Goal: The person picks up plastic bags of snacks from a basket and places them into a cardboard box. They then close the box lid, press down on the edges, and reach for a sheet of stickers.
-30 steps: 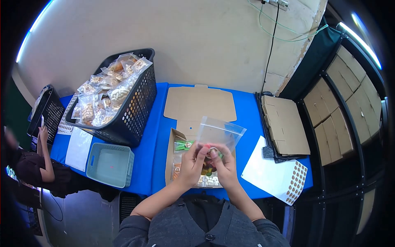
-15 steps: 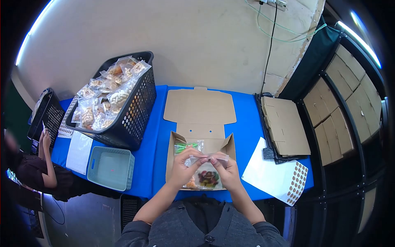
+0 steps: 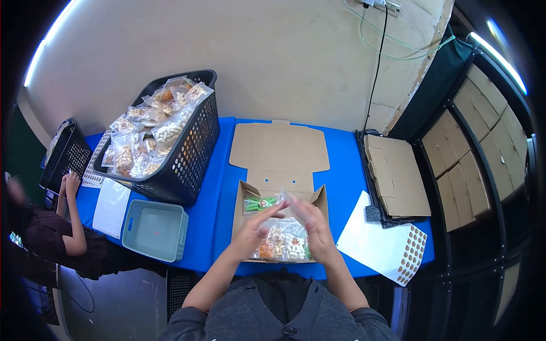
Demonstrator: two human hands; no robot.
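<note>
An open cardboard box lies in front of me with its lid folded back. My left hand hovers over it, fingers stretched out. Opposite it is my right hand, its fingers blurred, with the edge of a clear plastic bag at its fingertips; the bag's contents are hidden. Inside the box sit a bag of green sweets, a bag of orange pieces and a bag of white pieces. Part of the box floor is covered by my hands.
A black basket full of filled bags stands left, behind a grey-green tray. Flattened cartons and a sticker sheet lie right. Another person works at far left. Boxes fill a shelf at right.
The bag of dark red and brown sweets, held up by both hands before, has turned out of view. My fingers have gone from pinching its top edge to straighter, and the bags beneath show.
</note>
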